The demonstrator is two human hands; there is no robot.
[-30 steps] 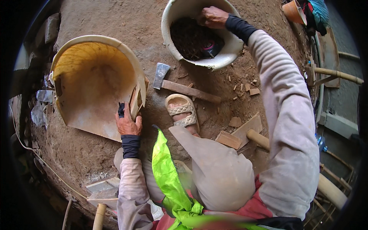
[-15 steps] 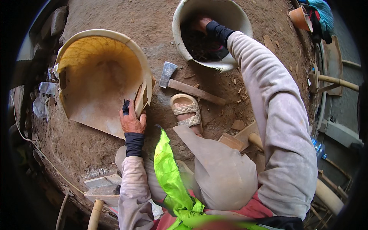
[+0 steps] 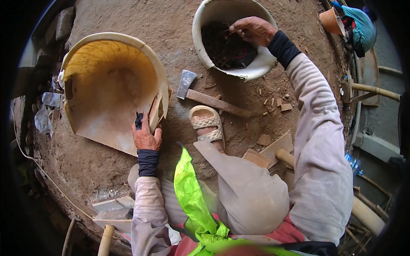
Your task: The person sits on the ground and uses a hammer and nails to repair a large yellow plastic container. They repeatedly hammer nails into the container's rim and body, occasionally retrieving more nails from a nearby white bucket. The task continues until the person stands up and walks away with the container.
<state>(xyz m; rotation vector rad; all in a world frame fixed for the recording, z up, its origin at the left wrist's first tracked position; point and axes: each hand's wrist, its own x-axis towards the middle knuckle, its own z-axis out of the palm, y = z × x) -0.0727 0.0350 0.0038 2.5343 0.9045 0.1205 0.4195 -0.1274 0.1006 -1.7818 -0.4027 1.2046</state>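
Note:
My left hand [image 3: 147, 135], with a dark wrap on one finger, rests at the near right edge of a cut-open yellowish plastic container [image 3: 100, 113]. Between its thumb and fingers is the lower end of a flat, pale piece of wood [image 3: 155, 113], which leans by the container's broken edge. My right hand [image 3: 255, 30] is above the mouth of a white bucket [image 3: 203, 17] with a ragged rim. Its fingertips are pinched together; whatever is in them is too small to name. Dark, loose fibrous scraps [image 3: 222, 46] lie inside the bucket.
A hammer [image 3: 209, 97] with a wooden handle lies between the two containers, beside my sandalled foot [image 3: 208, 124]. Wood offcuts [image 3: 273, 149] and small chips are on the dirt at right. An orange pot [image 3: 332, 21] stands far right; a bamboo handle [image 3: 106, 240] juts in lower left.
My right hand has risen out of the bucket's inside and moved right, its fingers now visible and pinched. My left hand stays almost where it was.

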